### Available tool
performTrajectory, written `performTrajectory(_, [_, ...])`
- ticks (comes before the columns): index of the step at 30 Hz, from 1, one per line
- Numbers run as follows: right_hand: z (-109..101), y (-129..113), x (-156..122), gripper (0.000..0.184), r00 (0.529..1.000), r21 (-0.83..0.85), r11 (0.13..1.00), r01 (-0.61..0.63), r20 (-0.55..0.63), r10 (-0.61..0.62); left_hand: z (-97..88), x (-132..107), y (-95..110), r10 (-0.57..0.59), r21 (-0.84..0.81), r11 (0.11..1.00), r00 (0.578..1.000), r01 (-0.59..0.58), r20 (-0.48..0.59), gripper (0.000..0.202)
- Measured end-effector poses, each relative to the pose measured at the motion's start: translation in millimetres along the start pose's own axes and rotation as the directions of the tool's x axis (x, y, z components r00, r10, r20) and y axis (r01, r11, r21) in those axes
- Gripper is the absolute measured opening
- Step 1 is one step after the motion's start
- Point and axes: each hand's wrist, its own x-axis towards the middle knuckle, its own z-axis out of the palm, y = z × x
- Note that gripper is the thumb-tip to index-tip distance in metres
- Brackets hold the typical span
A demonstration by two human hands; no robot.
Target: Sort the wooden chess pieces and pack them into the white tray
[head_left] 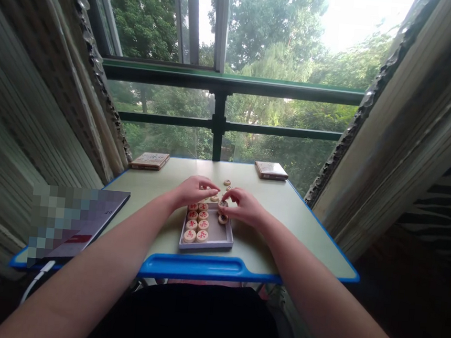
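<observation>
A shallow white box (pixel 225 247) sits near the table's front edge. Its left half holds two columns of round wooden xiangqi pieces (pixel 202 236) with red characters; bare bottom shows on the right. My right hand (pixel 245 207) is at the box's upper right, thumb and fingers closed around a dark-marked xiangqi piece (pixel 223 204). Just below it lies another dark-marked piece (pixel 223 219) in the box. Beyond the box's far end, my left hand (pixel 198 190) stretches its fingers to the right, apart from the thumb, over loose pieces (pixel 214 198) it partly hides.
A few pieces (pixel 227 182) lie farther back on the pale table (pixel 302 239), which has a blue rim. Flat boxes stand at the back left (pixel 150 161) and back right (pixel 271 170). A dark tablet-like thing (pixel 103 216) with a white cable (pixel 36 281) lies front left.
</observation>
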Motion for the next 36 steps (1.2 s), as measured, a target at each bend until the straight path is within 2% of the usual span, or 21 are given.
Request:
performTrajectory(4, [-0.5, -3.1, -0.8, 0.018, 0.994, -0.016, 0.998, -0.059, 0.093, 0.06, 1.3, 0.6, 2.1, 0.006, -0.022, 1.0, 0.999, -0.006, 0.034, 0.029])
performTrajectory(12, [-2.3, -2.2, 0.5, 0.02, 0.988, 0.015, 0.997, -0.081, 0.133, 0.078, -0.9, 0.5, 4.9, 0.071, -0.036, 0.997, 0.99, -0.067, 0.121, 0.022])
performTrajectory(20, [-4.0, -2.8, 1.9, 0.02, 0.985, 0.048, 0.994, -0.098, 0.149, 0.09, 4.8, 1.2, 5.7, 0.097, -0.02, 0.995, 0.987, -0.095, 0.129, 0.021])
performTrajectory(30, [-5.4, -2.6, 0.8, 0.021, 0.986, 0.048, 0.994, -0.098, 0.143, 0.091, 7.0, -0.8, 5.5, 0.067, -0.024, 0.998, 0.987, -0.064, 0.148, 0.024])
performTrajectory(34, [-7.7, -3.2, 0.5, 0.023, 0.98, 0.068, 0.99, -0.127, 0.162, 0.115, 8.2, -0.9, 7.3, 0.051, -0.068, 0.997, 0.991, -0.042, 0.127, 0.023])
performTrajectory(36, [-8.6, 0.0, 1.0, 0.025, 0.977, 0.138, 0.978, -0.159, 0.166, 0.135, 7.8, 0.3, 5.4, 0.023, -0.127, 0.992, 0.995, -0.01, 0.097, 0.021])
